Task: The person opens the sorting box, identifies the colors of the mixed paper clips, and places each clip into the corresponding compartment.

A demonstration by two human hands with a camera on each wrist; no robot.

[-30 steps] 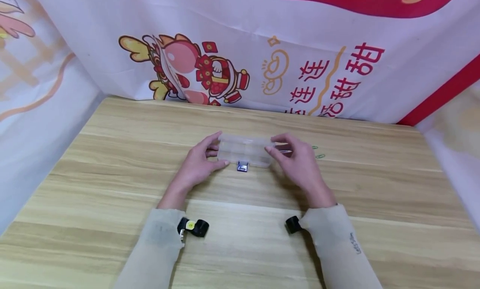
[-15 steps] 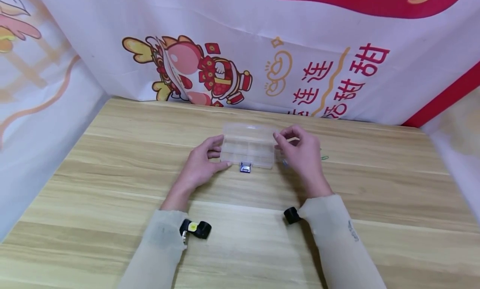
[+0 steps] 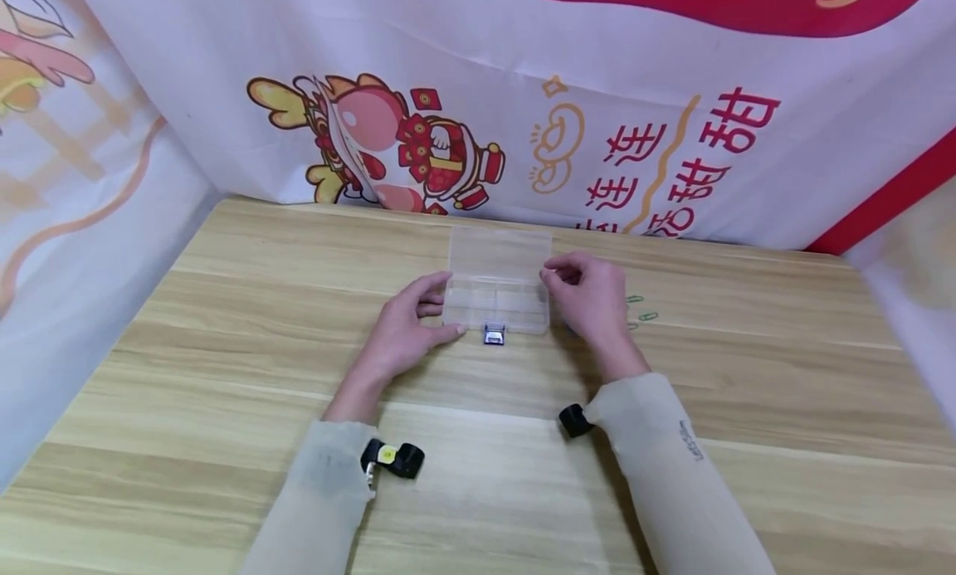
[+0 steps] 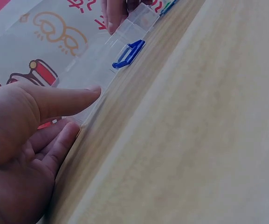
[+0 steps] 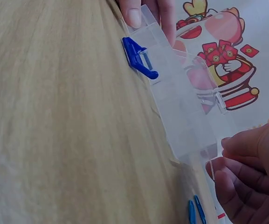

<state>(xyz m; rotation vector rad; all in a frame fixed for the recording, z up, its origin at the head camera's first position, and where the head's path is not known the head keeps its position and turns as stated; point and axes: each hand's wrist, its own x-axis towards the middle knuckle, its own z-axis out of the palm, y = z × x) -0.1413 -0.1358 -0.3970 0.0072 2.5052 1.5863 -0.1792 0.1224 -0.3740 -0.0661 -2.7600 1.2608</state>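
A clear plastic compartment box (image 3: 496,308) lies on the wooden table (image 3: 224,351), with a blue latch (image 3: 493,335) at its front edge. Its lid (image 3: 500,250) stands raised toward the back. My left hand (image 3: 442,306) holds the box's left end, thumb on the front corner. My right hand (image 3: 556,278) pinches the lid's right edge with curled fingers. The left wrist view shows my left hand (image 4: 83,112) against the box (image 4: 101,63) and the latch (image 4: 128,53). In the right wrist view the open box (image 5: 181,102), its latch (image 5: 140,58) and my right hand (image 5: 218,163) appear.
Green paper clips (image 3: 641,309) lie just right of my right hand, and blue ones (image 5: 194,212) show in the right wrist view. A printed banner (image 3: 418,143) closes off the table's back and sides. Bare wood stretches in front of the box.
The lid was shut a second ago and has swung up and back, lifted by my right hand. My left hand has stayed on the box's left end.
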